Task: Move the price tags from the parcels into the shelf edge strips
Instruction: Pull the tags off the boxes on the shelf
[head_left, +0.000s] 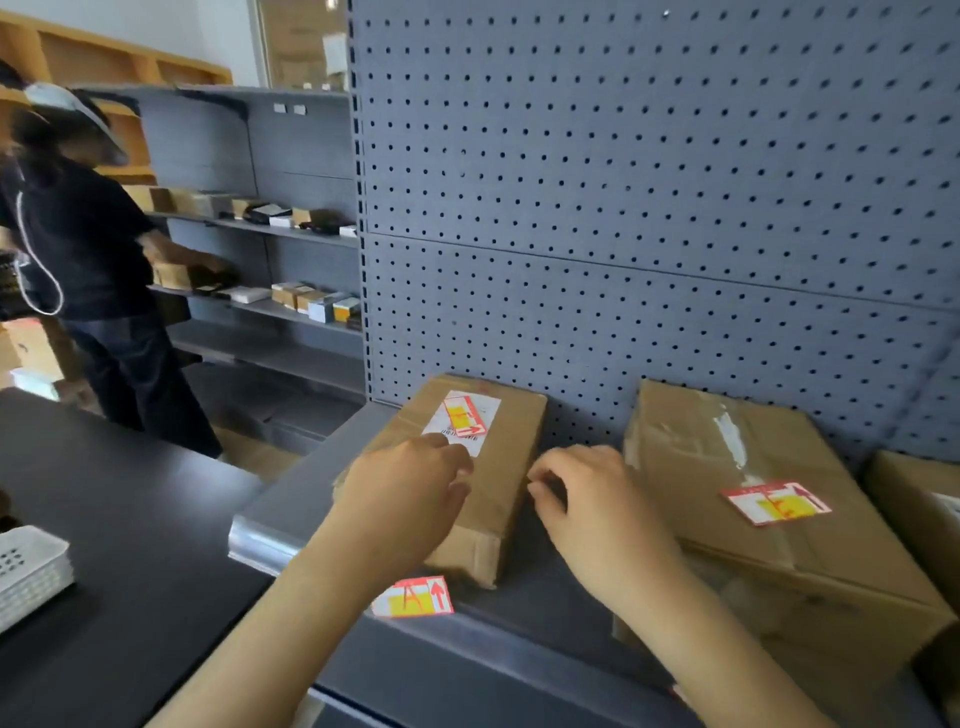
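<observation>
Red-bordered yellow price tags, one marked "A" with arrow.
Curled left hand (415, 488) touches narrow brown cardboard parcel (470, 467), tag (464, 417) at 12 o'clock; right hand (582, 499) loosely curled, holding nothing.

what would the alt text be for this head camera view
Two bare hands reach over a small parcel on a grey shelf, the left hand beside its price tag. A larger tagged parcel lies right; another tag sits at the shelf edge.

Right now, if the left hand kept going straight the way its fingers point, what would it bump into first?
Most likely the price tag lying on top of the small parcel. The left hand already rests on that parcel, fingertips just short of the tag. Beyond it stands the pegboard panel, though depth is hard to judge.
</observation>
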